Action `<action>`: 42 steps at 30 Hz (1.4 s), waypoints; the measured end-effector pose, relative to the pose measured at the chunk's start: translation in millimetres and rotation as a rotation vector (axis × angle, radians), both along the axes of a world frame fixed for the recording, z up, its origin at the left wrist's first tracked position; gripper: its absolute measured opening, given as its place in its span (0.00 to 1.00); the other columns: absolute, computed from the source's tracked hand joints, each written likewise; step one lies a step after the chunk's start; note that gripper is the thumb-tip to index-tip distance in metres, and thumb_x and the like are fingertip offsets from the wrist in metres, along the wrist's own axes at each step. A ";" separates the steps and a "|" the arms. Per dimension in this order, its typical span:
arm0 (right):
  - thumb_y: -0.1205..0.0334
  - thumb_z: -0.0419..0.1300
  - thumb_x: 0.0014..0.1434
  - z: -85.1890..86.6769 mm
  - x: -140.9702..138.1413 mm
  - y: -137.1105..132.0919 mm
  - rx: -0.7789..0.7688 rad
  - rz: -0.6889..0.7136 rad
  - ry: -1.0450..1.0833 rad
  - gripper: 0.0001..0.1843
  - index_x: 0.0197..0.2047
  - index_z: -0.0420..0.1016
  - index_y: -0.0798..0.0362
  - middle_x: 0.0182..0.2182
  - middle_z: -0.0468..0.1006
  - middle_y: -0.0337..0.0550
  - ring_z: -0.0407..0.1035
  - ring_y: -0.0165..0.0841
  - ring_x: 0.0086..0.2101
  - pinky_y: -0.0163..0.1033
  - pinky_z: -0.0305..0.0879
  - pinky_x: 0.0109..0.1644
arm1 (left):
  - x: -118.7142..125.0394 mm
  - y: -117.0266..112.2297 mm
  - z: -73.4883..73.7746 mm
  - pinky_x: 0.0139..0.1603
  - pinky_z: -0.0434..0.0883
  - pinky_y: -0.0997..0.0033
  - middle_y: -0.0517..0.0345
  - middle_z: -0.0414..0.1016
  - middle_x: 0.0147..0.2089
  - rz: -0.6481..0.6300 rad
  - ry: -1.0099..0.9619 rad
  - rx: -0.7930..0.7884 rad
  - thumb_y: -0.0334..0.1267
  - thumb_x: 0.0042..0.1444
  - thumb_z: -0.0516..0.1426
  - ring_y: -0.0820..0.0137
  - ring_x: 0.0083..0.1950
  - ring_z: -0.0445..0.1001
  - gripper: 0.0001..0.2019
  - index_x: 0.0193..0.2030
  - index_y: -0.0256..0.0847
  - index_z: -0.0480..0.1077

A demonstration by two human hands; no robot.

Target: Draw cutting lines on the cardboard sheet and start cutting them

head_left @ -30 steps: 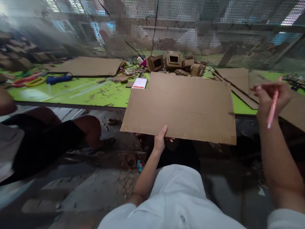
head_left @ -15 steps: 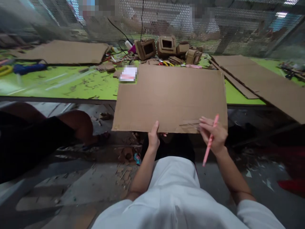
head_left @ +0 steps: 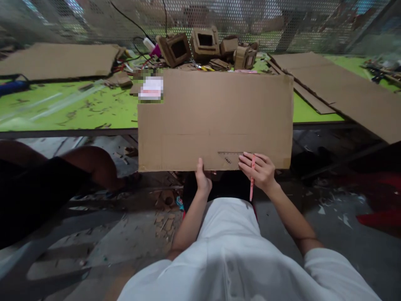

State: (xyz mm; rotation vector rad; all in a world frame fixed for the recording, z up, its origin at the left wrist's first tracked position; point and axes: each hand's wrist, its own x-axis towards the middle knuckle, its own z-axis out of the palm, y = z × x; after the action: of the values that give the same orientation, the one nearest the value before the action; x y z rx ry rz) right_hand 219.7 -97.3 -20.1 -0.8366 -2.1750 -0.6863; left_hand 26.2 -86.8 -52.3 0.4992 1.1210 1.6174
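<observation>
A large brown cardboard sheet (head_left: 188, 117) is tilted up in front of me, its far part at the green table. My left hand (head_left: 203, 179) grips its near edge, thumb on top and fingers underneath. My right hand (head_left: 261, 171) rests over the lower right of the sheet. Between its fingers is a pink pencil (head_left: 252, 184), pointing down toward my lap. Those fingertips also hold a clear ruler (head_left: 230, 154) against the cardboard; dark tick marks show, but its full outline cannot be made out. A faint line runs across the sheet above it.
Beyond the sheet, several small cardboard boxes (head_left: 205, 42) with cut-out windows stand on the green table (head_left: 75, 104). Larger cardboard pieces (head_left: 341, 79) lie right and left (head_left: 62, 60). A person's leg (head_left: 94, 167) is at left. Scraps (head_left: 167, 223) litter the floor.
My right hand has moved left and laid the clear ruler flat on the cardboard. The pencil has turned more upright. My view has shifted slightly, and the sheet appears a little further left.
</observation>
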 end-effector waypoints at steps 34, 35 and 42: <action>0.61 0.52 0.63 34.9 -51.7 20.4 -0.404 0.035 -0.010 0.12 0.29 0.71 0.50 0.25 0.77 0.40 0.68 0.31 0.29 0.35 0.60 0.32 | 41.6 -5.6 -27.0 0.30 0.69 0.72 0.63 0.69 0.20 -0.267 0.180 0.036 0.54 0.50 0.61 0.72 0.25 0.71 0.19 0.23 0.39 0.69; 0.61 0.52 0.63 36.6 -53.1 21.9 -0.382 0.031 -0.067 0.13 0.28 0.71 0.51 0.23 0.75 0.40 0.67 0.31 0.28 0.35 0.58 0.31 | 41.3 -4.9 -27.9 0.31 0.69 0.71 0.63 0.70 0.21 -0.268 0.186 0.042 0.52 0.52 0.61 0.73 0.26 0.71 0.18 0.25 0.39 0.69; 0.66 0.52 0.60 43.3 -53.5 33.2 -0.339 0.027 -0.305 0.09 0.29 0.69 0.52 0.23 0.72 0.41 0.62 0.31 0.28 0.35 0.47 0.27 | 42.1 -2.6 -26.8 0.30 0.70 0.72 0.66 0.69 0.25 -0.294 0.166 0.126 0.45 0.59 0.58 0.77 0.25 0.69 0.14 0.29 0.36 0.68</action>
State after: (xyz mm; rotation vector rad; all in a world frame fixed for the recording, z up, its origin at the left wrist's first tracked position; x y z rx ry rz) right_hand 166.2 -64.0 23.3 -0.9183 -2.6220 -0.4599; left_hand 68.3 -89.4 -79.1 0.8528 1.0161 1.4127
